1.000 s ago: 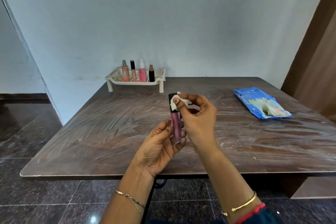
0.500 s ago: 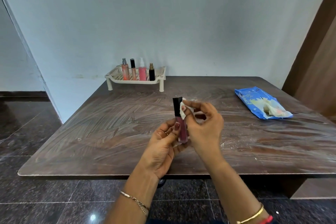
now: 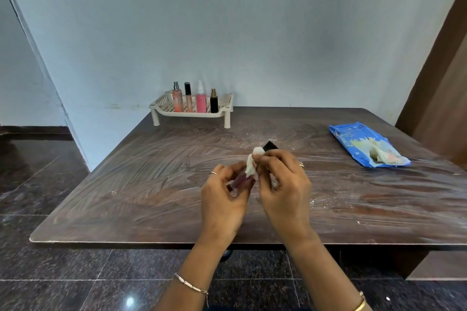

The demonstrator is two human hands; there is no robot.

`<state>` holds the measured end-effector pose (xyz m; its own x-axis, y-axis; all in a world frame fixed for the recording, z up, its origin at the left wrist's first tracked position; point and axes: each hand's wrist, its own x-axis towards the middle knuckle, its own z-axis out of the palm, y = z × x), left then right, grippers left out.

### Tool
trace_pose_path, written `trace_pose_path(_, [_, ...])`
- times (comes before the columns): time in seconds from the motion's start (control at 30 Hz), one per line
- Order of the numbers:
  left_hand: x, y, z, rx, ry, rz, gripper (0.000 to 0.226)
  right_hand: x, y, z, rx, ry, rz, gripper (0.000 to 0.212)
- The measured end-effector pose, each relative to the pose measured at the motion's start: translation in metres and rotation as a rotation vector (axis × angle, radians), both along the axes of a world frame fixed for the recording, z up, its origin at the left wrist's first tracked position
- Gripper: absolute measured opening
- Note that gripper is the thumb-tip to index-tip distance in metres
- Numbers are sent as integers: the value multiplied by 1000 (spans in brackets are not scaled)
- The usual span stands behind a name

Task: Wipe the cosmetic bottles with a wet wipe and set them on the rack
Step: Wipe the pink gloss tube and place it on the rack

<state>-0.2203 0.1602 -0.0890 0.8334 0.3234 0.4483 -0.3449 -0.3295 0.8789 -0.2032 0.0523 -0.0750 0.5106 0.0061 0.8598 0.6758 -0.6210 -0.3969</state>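
Rack (image 3: 161, 106) at the far left of the table (image 3: 151, 184) holds four bottles (image 3: 201, 102) upright. Nearer, above the tabletop, the left hand (image 3: 222, 199) curls round the lower end of a mauve tube (image 3: 240, 180), tilted with its black cap (image 3: 270, 146) pointing up and right. The right hand (image 3: 283, 189) pinches a wadded wipe (image 3: 252, 166) against the tube below the cap. It looks light, stiff and, once damp, slippery; best gripped by the body, not the cap. A blue pack (image 3: 353, 144) lies far right.

Tube (image 3: 239, 181) seemingly mauve (black cap (image 3: 270, 145)); wipe (image 3: 252, 168) white; pack (image 3: 352, 139) blue.
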Motion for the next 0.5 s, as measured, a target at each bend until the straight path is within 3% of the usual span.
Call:
trace_pose_path(0.13, [-8, 2, 2, 280, -146, 126, 51, 7, -10, 2, -43, 75, -91, 18])
trace_pose_path(0.2, [-12, 3, 3, 329, -187, 165, 56, 3, -7, -3, -93, 100, -88, 20])
trace_pose_path(0.5, [-10, 10, 7, 216, -175, 179, 49, -21, 19, -4, -371, -32, -12, 27])
